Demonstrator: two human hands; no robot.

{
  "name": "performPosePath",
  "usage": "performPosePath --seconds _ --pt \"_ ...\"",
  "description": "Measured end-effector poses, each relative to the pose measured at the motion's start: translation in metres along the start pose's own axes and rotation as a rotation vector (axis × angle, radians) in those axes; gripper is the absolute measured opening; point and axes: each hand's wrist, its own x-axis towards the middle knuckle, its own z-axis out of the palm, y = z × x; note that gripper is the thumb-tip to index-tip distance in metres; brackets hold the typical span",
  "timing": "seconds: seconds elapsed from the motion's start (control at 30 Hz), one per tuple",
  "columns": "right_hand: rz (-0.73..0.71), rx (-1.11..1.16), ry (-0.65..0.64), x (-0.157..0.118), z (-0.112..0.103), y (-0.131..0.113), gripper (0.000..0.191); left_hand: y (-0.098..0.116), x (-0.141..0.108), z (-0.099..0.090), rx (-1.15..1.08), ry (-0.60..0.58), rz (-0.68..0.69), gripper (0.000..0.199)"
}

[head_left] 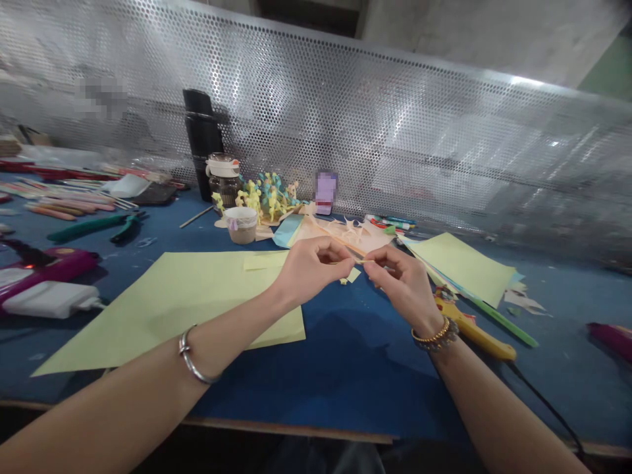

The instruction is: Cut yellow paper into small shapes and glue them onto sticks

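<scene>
Over the middle of the blue table, my left hand (313, 266) and my right hand (407, 283) face each other, fingertips pinched. A thin pale-yellow piece (361, 261), seemingly paper, spans the small gap between them; its full shape is hidden by the fingers. Just below lie a small yellow paper square (353, 275) and a tiny yellow folded bit (343, 282). A large pale-yellow paper sheet (197, 303) lies under my left forearm, with a narrow yellow paper strip (261, 263) on top. Beside my right wrist rests a yellow glue gun (476, 332).
Behind the hands are peach paper scraps (340, 230), a small cup (241, 227), yellow and blue paper flowers (269, 197), a glass jar (224, 187) and a phone (326, 192). Pliers (89, 228) and a purple power strip (64, 266) lie left; stacked paper (461, 263) lies right.
</scene>
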Motion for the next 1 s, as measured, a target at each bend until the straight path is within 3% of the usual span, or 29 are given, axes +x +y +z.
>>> performPosePath --seconds 0.43,1.0 --pt "-0.064 -0.003 0.009 0.0008 -0.0005 0.0036 0.015 -0.0002 0.0061 -0.0019 -0.283 -0.109 -0.319 0.012" --pt "0.019 0.147 -0.150 0.0044 -0.0034 0.0057 0.018 -0.0014 0.0079 -0.0055 -0.326 -0.266 -0.469 0.014"
